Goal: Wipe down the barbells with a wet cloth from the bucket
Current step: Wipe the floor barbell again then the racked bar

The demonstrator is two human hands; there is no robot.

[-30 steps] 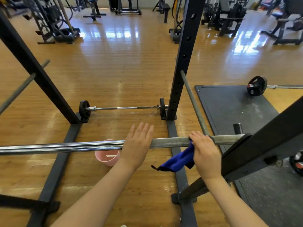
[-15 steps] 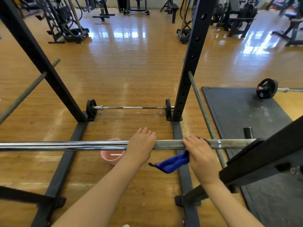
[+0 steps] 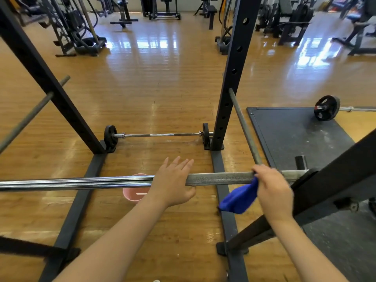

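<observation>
Bar (image 3: 219, 178): racked crosswise before us, long axis left-right.
Right hand (image 3: 273, 192): fingers clamped on cloth (image 3: 239, 197) against the bar (we judge it nearer the unwiped right end).
Left hand (image 3: 173, 184): fingers straight, resting on bar.

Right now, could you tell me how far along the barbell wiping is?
Nothing looks finished. In hand: the right hand holds the blue cloth on the racked bar, and the left hand rests open on it. Left: two floor barbells, untouched. The bucket sits below.
</observation>
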